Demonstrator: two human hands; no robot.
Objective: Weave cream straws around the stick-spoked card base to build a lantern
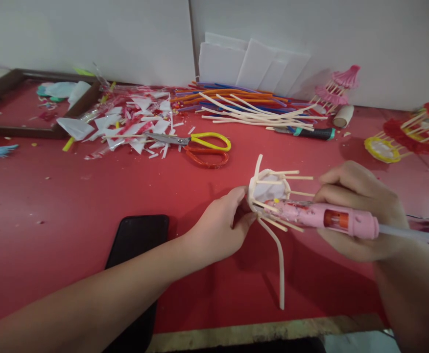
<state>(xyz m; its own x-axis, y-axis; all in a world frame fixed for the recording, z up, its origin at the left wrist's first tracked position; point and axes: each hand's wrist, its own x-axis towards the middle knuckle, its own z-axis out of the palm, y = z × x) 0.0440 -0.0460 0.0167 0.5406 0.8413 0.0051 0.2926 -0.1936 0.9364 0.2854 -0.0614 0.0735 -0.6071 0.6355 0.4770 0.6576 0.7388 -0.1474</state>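
A small round white piece (269, 189), with several short cream sticks standing out from its rim, is tilted on its side above the red table. My left hand (225, 220) pinches its left edge between thumb and fingers. From its lower rim hangs a long cream strip (281, 264), bent downward. My right hand (361, 206) is closed around a pink glue gun (310, 215) with a clear glue stick (413, 234) in its back end. The gun's nozzle is near the inside of the rim; whether it touches cannot be made out.
Yellow-and-red scissors (188, 142) lie beside white and red scraps (137, 117). Cream, orange and blue strips (258, 115) and a cutter (313, 132) are behind. Pink (337, 90) and red-yellow (413, 130) paper models stand right. A phone (137, 245) lies under my left arm; a brown frame (19, 130) is far left.
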